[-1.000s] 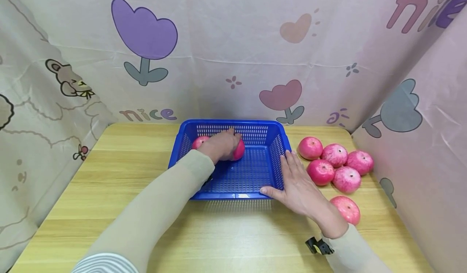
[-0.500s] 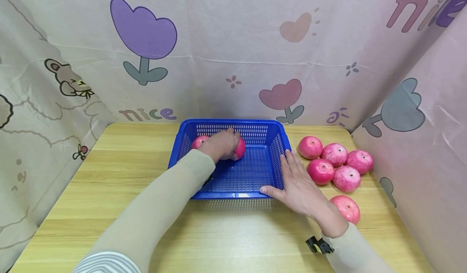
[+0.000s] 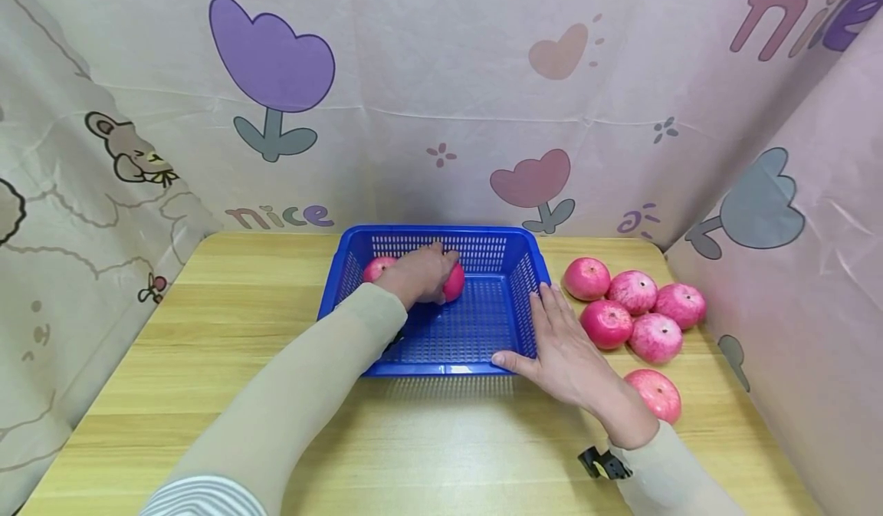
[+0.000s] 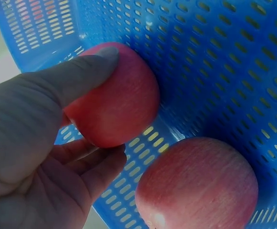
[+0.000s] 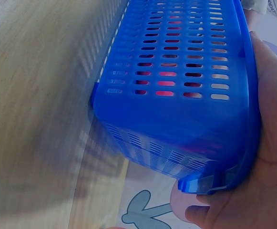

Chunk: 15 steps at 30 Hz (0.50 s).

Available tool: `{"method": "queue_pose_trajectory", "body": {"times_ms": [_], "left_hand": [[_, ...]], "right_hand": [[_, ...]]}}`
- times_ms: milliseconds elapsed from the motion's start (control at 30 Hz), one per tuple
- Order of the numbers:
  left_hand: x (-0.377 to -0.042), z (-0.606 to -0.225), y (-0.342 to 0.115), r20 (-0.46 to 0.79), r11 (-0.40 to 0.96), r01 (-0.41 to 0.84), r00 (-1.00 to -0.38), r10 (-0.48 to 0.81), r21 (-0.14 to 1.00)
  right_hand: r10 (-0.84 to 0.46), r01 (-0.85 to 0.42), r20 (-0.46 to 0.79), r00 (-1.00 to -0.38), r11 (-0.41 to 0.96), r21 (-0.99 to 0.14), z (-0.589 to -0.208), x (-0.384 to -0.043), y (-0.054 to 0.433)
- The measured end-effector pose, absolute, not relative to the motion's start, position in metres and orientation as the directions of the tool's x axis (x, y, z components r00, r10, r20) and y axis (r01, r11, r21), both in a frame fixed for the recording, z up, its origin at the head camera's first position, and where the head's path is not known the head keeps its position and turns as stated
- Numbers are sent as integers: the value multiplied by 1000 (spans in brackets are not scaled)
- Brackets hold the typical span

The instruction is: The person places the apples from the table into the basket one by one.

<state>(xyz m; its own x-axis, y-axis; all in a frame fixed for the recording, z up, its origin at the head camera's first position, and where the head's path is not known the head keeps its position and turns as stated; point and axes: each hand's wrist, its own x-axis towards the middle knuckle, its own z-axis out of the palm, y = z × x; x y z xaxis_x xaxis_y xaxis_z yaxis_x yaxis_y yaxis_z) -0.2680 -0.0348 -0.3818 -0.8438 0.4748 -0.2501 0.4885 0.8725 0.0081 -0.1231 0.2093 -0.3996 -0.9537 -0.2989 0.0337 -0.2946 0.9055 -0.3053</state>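
Note:
A blue plastic basket (image 3: 441, 369) with slotted walls stands near the back of the table. Inside it, my left hand (image 3: 419, 272) grips a red apple (image 3: 454, 282); in the left wrist view the thumb (image 4: 83, 71) lies over its top and the other fingers curl below. Beside that one, another apple (image 4: 200, 183) sits toward the basket's left end, partly hidden by the hand in the head view. My right hand (image 3: 571, 359) rests along the basket's right rim, fingers straight and thumb spread over the front corner.
Several red apples (image 3: 606, 324) lie grouped on the wooden table (image 3: 428, 439) right of the basket. One more apple (image 3: 654, 396) lies nearer, beside the right wrist. A printed curtain (image 3: 428, 79) closes off the back and both sides.

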Motion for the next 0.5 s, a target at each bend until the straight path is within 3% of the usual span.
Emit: {"method": "queue_pose_trajectory", "body": {"times_ms": [500], "left_hand": [[-266, -378, -32, -290, 887, 461, -848, 444, 10]], "right_hand": [[-300, -298, 42, -953, 907, -298, -400, -123, 209]]}}
